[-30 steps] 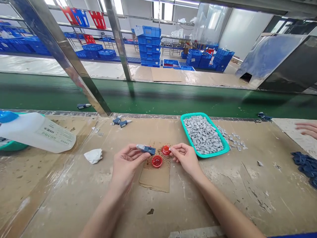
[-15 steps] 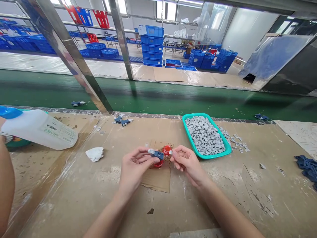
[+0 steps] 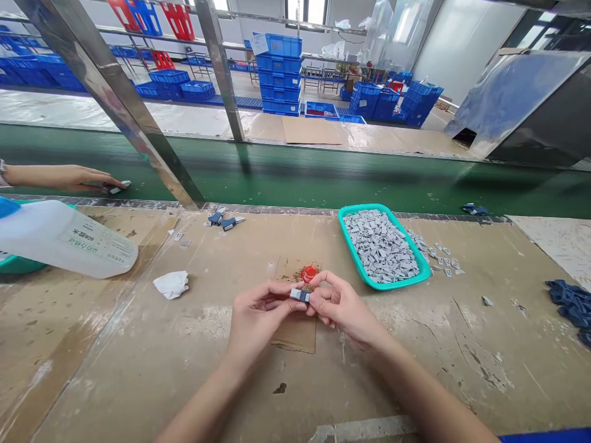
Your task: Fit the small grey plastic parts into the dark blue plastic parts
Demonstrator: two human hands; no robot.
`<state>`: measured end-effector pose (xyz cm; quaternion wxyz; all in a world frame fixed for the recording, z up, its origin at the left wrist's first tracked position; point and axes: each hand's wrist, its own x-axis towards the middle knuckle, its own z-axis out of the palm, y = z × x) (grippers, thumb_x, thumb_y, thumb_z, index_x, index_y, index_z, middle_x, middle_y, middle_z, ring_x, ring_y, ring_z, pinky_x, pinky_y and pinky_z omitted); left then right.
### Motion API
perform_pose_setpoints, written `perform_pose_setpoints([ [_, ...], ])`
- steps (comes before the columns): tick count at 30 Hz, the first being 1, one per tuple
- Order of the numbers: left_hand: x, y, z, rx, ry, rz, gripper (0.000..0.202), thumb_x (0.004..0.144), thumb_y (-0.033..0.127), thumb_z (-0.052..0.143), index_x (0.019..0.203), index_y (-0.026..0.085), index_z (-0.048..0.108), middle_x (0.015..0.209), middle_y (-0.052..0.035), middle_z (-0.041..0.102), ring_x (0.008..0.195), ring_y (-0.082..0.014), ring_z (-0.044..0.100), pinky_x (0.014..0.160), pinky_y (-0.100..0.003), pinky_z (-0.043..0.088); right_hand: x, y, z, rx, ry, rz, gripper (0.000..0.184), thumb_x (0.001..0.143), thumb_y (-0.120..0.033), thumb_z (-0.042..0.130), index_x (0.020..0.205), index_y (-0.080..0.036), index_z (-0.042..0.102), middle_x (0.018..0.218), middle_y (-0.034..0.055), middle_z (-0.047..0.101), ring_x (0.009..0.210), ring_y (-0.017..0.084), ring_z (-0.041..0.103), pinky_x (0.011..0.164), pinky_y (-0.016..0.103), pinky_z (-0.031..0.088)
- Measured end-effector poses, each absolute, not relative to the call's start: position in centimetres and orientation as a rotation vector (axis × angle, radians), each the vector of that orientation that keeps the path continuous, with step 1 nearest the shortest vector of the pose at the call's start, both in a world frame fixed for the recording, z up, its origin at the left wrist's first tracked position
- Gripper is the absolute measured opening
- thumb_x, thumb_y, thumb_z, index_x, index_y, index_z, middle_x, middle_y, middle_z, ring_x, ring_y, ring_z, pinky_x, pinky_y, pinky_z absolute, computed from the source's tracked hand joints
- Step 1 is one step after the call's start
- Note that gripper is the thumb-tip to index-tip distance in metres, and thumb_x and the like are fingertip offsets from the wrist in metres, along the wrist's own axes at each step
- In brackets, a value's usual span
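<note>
Between the thumb and fingers of my left hand (image 3: 258, 311) is a small dark blue and grey plastic part (image 3: 301, 296), held level above a piece of cardboard (image 3: 295, 338). My right hand (image 3: 344, 307) is closed in a pinch at the part's right end, on a small grey plastic piece that its fingertips mostly cover. Just behind the hands stands a red cap (image 3: 309, 274) with brown crumbs around it. To the right, a turquoise tray (image 3: 392, 285) holds many small grey pieces (image 3: 381, 246).
Loose grey pieces (image 3: 446, 261) lie right of the tray. Dark blue parts (image 3: 570, 307) are heaped far right; assembled ones (image 3: 224, 220) lie back left. A crumpled tissue (image 3: 172, 284) and a tilted white bottle (image 3: 87, 237) are left. Another person's hand (image 3: 87, 177) reaches over the green belt (image 3: 286, 175).
My right hand has brought the small grey piece left against the part, which my left hand has turned. The other person's hand has left the bottle area and now touches a part on the belt.
</note>
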<state>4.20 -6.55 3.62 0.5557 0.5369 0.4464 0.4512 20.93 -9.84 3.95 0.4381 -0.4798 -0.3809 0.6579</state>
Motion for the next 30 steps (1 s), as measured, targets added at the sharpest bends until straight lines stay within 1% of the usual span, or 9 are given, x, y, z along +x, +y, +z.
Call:
perform_pose_setpoints([
  [4,4.2,-6.7,3.3,1.322,1.027,1.112,0.010,0.062,0.020,0.079,0.066,0.023,0.071,0.081,-0.0033,0.075,0.085,-0.0253,0.072,0.077,-0.036,0.061,21.3,-9.9,4.0,-1.174,-0.993,1.754,0.043,0.075,-0.055,0.067,0.099,-0.023,0.051,0.064,-0.0044,0.062,0.048,0.007,0.046,0.041,0.018,0.029],
  [7,4.4,-6.9,3.7,1.312,1.027,1.119,0.011,0.060,0.021,0.080,0.065,0.023,0.071,0.080,-0.0034,0.075,0.077,-0.0246,0.072,0.070,-0.035,0.062,21.6,-10.0,4.1,-1.064,-0.982,1.792,0.043,0.073,-0.055,0.070,0.094,-0.022,0.052,0.072,-0.0018,0.066,0.054,0.009,0.053,0.043,0.018,0.033],
  [9,4.6,-6.9,4.0,1.287,1.041,1.114,0.013,0.057,0.021,0.082,0.062,0.022,0.070,0.077,-0.0036,0.075,0.074,-0.0247,0.072,0.066,-0.035,0.062,21.7,-10.1,4.2,-1.019,-0.950,1.807,0.042,0.071,-0.054,0.072,0.091,-0.022,0.052,0.073,-0.0012,0.067,0.055,0.009,0.054,0.044,0.018,0.034],
  [13,4.9,-6.8,4.4,1.262,1.044,1.111,0.018,0.052,0.018,0.085,0.061,0.021,0.070,0.074,-0.0034,0.075,0.074,-0.0248,0.072,0.065,-0.032,0.062,21.8,-10.3,4.4,-0.993,-0.891,1.792,0.038,0.073,-0.049,0.073,0.087,-0.020,0.053,0.069,-0.0003,0.068,0.055,0.009,0.054,0.047,0.018,0.036],
  [17,5.0,-6.6,4.1,1.327,0.954,1.120,0.017,0.056,0.015,0.083,0.063,0.020,0.069,0.075,-0.0031,0.075,0.076,-0.0242,0.073,0.067,-0.031,0.062,22.0,-10.4,4.3,-0.934,-0.843,1.824,0.040,0.070,-0.049,0.076,0.083,-0.018,0.054,0.068,0.0010,0.069,0.055,0.009,0.055,0.050,0.019,0.038],
  [21,5.0,-6.8,3.9,1.639,0.929,1.256,0.016,0.061,0.009,0.080,0.069,0.020,0.071,0.077,-0.0023,0.075,0.076,-0.0222,0.073,0.068,-0.029,0.062,22.2,-10.4,4.0,-0.967,-0.814,1.758,0.043,0.067,-0.050,0.078,0.084,-0.018,0.054,0.066,0.0002,0.069,0.056,0.009,0.056,0.053,0.020,0.040],
  [24,5.0,-6.8,4.2,1.798,0.878,1.293,0.020,0.063,0.005,0.077,0.074,0.021,0.072,0.079,-0.0015,0.075,0.078,-0.0217,0.073,0.069,-0.028,0.061,22.4,-10.4,3.8,-0.897,-0.804,1.765,0.042,0.066,-0.046,0.079,0.084,-0.018,0.054,0.065,-0.0007,0.069,0.057,0.009,0.058,0.055,0.020,0.042],
  [27,5.1,-6.8,4.6,1.715,0.820,1.257,0.020,0.062,0.005,0.078,0.070,0.022,0.071,0.076,-0.0001,0.075,0.078,-0.0214,0.073,0.068,-0.027,0.062,22.6,-10.3,3.8,-0.757,-0.812,1.843,0.040,0.065,-0.042,0.081,0.080,-0.019,0.052,0.065,-0.0016,0.068,0.058,0.009,0.060,0.057,0.020,0.042],
  [30,5.5,-7.1,4.8,1.608,0.842,1.281,0.019,0.063,0.005,0.078,0.069,0.022,0.069,0.078,0.0004,0.075,0.082,-0.0211,0.072,0.073,-0.028,0.062,22.5,-10.3,4.1,-0.751,-0.831,1.791,0.039,0.067,-0.042,0.080,0.079,-0.019,0.052,0.063,-0.0026,0.067,0.058,0.009,0.061,0.060,0.021,0.045],
])
